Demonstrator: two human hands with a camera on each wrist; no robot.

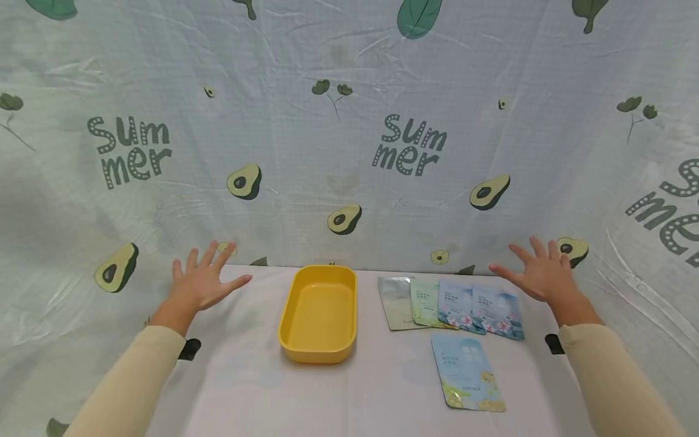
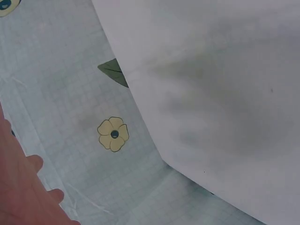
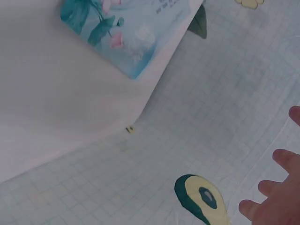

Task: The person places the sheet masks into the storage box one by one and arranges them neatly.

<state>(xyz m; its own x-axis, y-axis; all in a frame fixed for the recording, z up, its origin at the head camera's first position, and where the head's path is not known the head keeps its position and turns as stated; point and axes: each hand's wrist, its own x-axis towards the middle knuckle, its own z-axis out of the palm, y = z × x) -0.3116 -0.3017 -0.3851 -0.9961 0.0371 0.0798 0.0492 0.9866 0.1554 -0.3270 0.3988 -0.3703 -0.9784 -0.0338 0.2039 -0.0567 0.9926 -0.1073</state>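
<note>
My left hand (image 1: pixel 199 283) is raised over the table's left edge with its fingers spread, holding nothing. On the other side my right hand (image 1: pixel 542 273) hovers past the table's right edge, fingers also spread and nothing in them. Nearest to it lies a blue floral sachet (image 1: pixel 498 311), the rightmost of an overlapping row. Beside that are another blue floral sachet (image 1: pixel 460 303), a green one (image 1: pixel 428 302) and a silvery one (image 1: pixel 397 303). A larger light-blue sachet (image 1: pixel 469 373) lies closer to me. A yellow tray (image 1: pixel 319 355) stands left of the sachets.
The table (image 1: pixel 262 394) has a white top. Behind and around it hangs a pale cloth (image 1: pixel 306 152) printed with avocados, leaves and the word "summer". Dark bands show at both wrists, at the left band (image 1: pixel 189 349) and the right band (image 1: pixel 554 344).
</note>
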